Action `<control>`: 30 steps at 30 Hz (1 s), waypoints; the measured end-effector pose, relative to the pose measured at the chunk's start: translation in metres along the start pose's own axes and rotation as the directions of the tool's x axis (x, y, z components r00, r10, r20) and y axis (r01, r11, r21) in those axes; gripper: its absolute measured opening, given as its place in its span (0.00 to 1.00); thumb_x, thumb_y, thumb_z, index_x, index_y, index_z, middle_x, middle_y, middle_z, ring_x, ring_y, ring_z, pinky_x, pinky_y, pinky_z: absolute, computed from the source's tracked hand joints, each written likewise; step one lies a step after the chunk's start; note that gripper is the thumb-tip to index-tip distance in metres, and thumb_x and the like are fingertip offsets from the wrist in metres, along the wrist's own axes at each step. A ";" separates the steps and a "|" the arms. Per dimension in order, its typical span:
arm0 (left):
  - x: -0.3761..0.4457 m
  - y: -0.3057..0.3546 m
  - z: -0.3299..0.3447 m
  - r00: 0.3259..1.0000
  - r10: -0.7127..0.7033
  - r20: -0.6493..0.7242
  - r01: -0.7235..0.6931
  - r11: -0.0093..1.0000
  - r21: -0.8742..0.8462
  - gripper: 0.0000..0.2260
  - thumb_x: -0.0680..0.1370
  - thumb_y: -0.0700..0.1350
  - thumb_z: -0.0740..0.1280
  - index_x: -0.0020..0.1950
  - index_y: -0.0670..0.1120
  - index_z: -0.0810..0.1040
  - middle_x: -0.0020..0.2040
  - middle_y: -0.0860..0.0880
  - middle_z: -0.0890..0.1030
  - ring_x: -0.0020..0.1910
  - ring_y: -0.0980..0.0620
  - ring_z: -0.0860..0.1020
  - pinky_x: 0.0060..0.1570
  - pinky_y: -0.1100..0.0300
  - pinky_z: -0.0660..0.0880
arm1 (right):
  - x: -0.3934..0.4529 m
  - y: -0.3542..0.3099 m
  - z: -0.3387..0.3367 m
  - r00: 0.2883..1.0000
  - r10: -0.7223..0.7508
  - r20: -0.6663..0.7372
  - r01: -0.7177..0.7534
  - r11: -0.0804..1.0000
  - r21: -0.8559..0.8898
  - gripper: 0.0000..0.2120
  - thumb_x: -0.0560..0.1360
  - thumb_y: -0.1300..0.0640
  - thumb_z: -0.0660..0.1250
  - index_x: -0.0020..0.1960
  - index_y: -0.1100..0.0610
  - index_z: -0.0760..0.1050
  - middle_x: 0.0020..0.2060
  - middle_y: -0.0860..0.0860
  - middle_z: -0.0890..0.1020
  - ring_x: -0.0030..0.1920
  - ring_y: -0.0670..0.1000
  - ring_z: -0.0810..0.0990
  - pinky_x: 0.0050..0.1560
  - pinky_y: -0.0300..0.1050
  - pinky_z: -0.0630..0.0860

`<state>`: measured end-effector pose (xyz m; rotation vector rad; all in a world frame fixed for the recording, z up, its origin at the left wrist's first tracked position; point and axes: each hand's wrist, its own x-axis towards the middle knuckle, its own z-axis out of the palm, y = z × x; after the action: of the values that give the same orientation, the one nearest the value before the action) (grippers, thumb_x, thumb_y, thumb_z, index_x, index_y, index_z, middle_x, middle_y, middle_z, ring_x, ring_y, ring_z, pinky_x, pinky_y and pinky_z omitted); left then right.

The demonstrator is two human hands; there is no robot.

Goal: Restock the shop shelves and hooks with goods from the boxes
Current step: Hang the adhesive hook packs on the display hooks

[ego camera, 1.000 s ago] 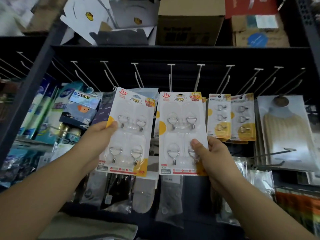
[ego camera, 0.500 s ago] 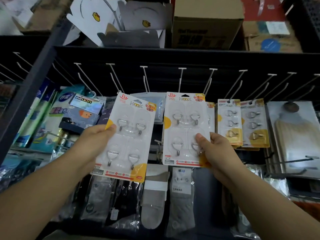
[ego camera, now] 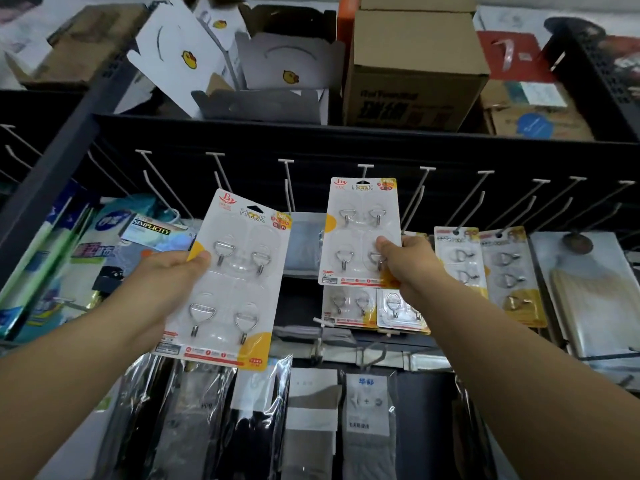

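Head view, left to right: the left hand pinches a white four-hook card at centre left, tilted; the right hand pinches a matching hook pack upright, raised to the white pegs under the dark shelf carrying cardboard boxes along the top.

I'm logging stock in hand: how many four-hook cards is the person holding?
2. One hook card in the left hand, tilted; another hook card in the right hand, raised toward the pegs. Any stacked behind would be hidden.
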<state>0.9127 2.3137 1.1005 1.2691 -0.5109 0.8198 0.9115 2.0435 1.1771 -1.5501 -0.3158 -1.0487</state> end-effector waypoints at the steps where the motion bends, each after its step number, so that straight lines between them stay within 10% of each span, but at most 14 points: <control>1: 0.000 0.000 0.000 1.000 0.007 0.004 -0.007 1.000 0.002 0.09 0.79 0.45 0.64 0.40 0.47 0.77 0.34 0.50 0.81 0.28 0.56 0.79 0.23 0.70 0.71 | 0.002 0.001 0.001 1.000 0.010 -0.006 -0.010 1.000 -0.008 0.10 0.80 0.55 0.63 0.57 0.60 0.73 0.38 0.52 0.77 0.36 0.51 0.75 0.44 0.49 0.77; 6: 0.007 -0.005 -0.002 0.999 0.021 0.028 -0.021 1.000 -0.001 0.09 0.80 0.46 0.64 0.41 0.46 0.77 0.39 0.48 0.80 0.37 0.53 0.77 0.36 0.63 0.70 | 0.012 0.007 0.007 0.999 0.041 -0.031 -0.042 0.998 -0.044 0.09 0.79 0.55 0.64 0.54 0.61 0.74 0.35 0.52 0.74 0.31 0.50 0.71 0.33 0.44 0.71; 16: 0.010 -0.015 0.012 0.993 0.041 0.114 -0.034 0.997 -0.068 0.10 0.81 0.44 0.62 0.40 0.46 0.75 0.19 0.61 0.75 0.18 0.67 0.73 0.15 0.74 0.65 | 0.028 0.027 0.006 0.988 0.152 -0.029 -0.155 0.970 -0.189 0.22 0.79 0.55 0.64 0.69 0.63 0.65 0.40 0.57 0.75 0.33 0.52 0.74 0.31 0.44 0.75; 25: 0.030 -0.036 -0.002 0.994 0.006 0.106 -0.003 1.000 -0.023 0.08 0.79 0.46 0.64 0.43 0.45 0.79 0.29 0.54 0.83 0.27 0.55 0.80 0.27 0.64 0.75 | 0.059 0.047 0.018 0.962 0.274 0.018 -0.197 0.735 -0.648 0.15 0.82 0.52 0.57 0.48 0.64 0.67 0.41 0.58 0.77 0.49 0.58 0.78 0.62 0.56 0.75; 30: 0.037 -0.044 -0.007 0.993 -0.021 0.113 0.023 1.000 -0.014 0.09 0.79 0.47 0.65 0.45 0.44 0.80 0.36 0.45 0.85 0.30 0.48 0.81 0.30 0.59 0.76 | 0.068 0.053 0.022 0.936 0.353 0.001 -0.251 0.669 -0.700 0.15 0.83 0.51 0.54 0.57 0.64 0.66 0.50 0.60 0.74 0.57 0.58 0.76 0.66 0.55 0.71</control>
<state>0.9689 2.3259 1.0983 1.3096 -0.5917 0.7275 0.9960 2.0247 1.1959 -2.2662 0.2954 -0.8228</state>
